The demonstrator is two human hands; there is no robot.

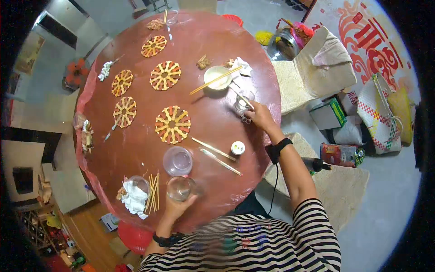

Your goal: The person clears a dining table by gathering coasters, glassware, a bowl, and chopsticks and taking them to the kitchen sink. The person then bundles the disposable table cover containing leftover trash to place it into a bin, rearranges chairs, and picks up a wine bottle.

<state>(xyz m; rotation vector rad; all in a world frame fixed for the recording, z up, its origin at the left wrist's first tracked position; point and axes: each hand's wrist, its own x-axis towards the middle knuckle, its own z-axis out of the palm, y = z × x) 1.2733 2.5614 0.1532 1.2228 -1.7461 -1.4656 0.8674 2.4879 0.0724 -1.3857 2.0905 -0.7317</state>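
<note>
My left hand (180,205) is wrapped round a clear cup (179,188) near the front edge of the round table. Just behind that cup stands a clear plastic bowl (177,161). My right hand (262,116) is closed at the table's right side, with a slim white utensil (242,96) in its fingers; its exact kind is unclear. Below that utensil is a clear cup (240,108), partly hidden. Beyond it sits a white bowl (217,78) with a pair of chopsticks (216,80) across its rim.
Several round slatted trivets (173,125) lie on the red-covered table (204,122). Loose chopsticks (214,149), a small white round container (238,148) and crumpled tissues (134,198) rest nearby. Fabric-covered chairs (312,68) and bags (378,113) stand to the right.
</note>
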